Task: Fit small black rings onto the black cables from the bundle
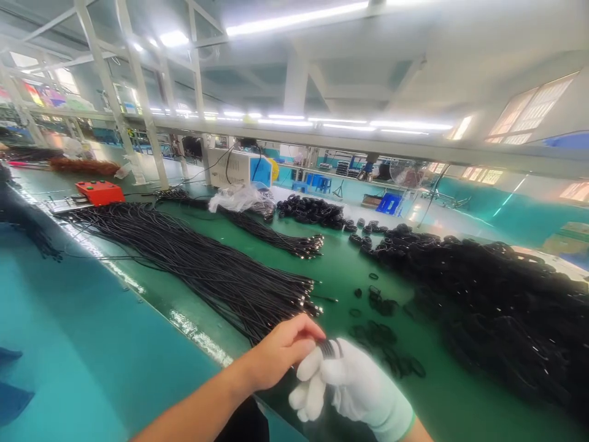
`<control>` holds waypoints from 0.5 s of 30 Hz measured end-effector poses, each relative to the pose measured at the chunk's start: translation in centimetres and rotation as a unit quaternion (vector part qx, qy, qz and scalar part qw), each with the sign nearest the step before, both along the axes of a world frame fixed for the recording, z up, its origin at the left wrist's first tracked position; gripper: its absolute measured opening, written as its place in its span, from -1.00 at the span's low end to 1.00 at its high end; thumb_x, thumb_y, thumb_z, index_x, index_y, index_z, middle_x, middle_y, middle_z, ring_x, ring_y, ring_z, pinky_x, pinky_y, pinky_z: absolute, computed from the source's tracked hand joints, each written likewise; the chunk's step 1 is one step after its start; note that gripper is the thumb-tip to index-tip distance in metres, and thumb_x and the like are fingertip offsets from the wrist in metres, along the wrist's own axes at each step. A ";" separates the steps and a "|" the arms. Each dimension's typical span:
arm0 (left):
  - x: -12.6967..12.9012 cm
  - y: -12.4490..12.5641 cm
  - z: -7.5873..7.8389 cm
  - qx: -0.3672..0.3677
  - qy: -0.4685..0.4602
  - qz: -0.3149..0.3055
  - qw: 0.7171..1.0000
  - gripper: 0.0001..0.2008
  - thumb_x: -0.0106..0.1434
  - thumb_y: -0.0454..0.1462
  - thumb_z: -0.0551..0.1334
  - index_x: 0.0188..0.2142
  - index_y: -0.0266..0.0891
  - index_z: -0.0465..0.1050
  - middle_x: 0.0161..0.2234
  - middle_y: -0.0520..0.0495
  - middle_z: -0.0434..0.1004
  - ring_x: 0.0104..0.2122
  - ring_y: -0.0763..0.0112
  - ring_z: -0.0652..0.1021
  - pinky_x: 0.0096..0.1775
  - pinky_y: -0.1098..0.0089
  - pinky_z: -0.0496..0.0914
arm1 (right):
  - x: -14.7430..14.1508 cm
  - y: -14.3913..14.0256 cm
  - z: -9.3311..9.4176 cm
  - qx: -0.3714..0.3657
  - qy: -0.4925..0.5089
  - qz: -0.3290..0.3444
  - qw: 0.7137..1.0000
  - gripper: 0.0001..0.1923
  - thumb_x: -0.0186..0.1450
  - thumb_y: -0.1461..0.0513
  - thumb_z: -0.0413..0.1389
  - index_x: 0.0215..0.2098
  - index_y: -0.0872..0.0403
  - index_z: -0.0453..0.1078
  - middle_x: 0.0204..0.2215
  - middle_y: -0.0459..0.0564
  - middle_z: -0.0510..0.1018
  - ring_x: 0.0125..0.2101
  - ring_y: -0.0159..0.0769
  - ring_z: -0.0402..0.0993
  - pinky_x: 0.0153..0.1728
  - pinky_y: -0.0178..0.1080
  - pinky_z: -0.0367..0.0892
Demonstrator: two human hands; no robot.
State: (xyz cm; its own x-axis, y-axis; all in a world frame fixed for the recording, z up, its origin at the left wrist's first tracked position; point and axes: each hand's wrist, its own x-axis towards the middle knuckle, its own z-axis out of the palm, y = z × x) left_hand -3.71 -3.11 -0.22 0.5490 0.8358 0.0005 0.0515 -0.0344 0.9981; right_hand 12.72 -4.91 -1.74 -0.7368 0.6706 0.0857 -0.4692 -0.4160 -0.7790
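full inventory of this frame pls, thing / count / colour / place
cable bundles: two, black, fanned across the green bench, left of centre
loose rings: many, black, bench in front of the hands
coiled heap: one, black, right side of the bench
ring pile: one, black, far centre
control box: one, red, far left
plastic bag: one, clear, far centre
machine: one, white and blue, back
left hand: bare, pinching small black rings
right hand: white glove, gripping the same rings

Bare left hand (280,353) against gloved right hand (350,383), seemingly pinching.
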 end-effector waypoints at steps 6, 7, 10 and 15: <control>-0.7 -1.4 -0.6 0.082 -0.016 0.042 0.996 -0.86 0.15 -0.38 0.20 -0.27 -0.25 0.30 -0.34 0.04 0.34 -0.39 0.53 0.36 -0.34 0.50 0.27 | -0.4 -0.6 2.0 0.079 -0.094 0.039 0.992 -0.73 0.18 0.21 0.08 -0.36 0.31 0.47 -0.56 0.15 0.57 -0.34 -0.09 0.53 -0.19 -0.03 0.36; -0.8 -1.7 -0.5 0.101 -0.009 0.057 0.993 -0.87 0.14 -0.40 0.20 -0.29 -0.25 0.30 -0.34 0.04 0.34 -0.39 0.53 0.36 -0.34 0.50 0.27 | -0.4 -0.8 2.5 0.091 -0.132 0.049 0.986 -0.72 0.19 0.19 0.10 -0.36 0.30 0.47 -0.55 0.12 0.57 -0.35 -0.11 0.53 -0.20 -0.05 0.37; -0.9 -2.8 -0.2 0.145 -0.012 0.100 0.984 -0.87 0.11 -0.43 0.20 -0.33 -0.26 0.32 -0.34 0.02 0.36 -0.37 0.51 0.38 -0.33 0.51 0.29 | -0.5 -1.4 4.0 0.118 -0.240 0.076 0.961 -0.68 0.25 0.12 0.10 -0.23 0.25 0.43 -0.38 0.07 0.55 -0.31 -0.21 0.49 -0.20 -0.12 0.38; -0.4 -4.2 -0.8 0.260 -0.076 0.194 0.943 -0.90 0.10 -0.42 0.17 -0.36 -0.28 0.41 -0.39 -0.05 0.43 -0.40 0.47 0.45 -0.38 0.52 0.34 | -0.4 -2.1 5.6 0.145 -0.270 0.114 0.945 -0.69 0.32 0.15 0.04 -0.01 0.12 0.29 -0.06 0.05 0.39 -0.15 -0.22 0.40 -0.16 -0.08 0.38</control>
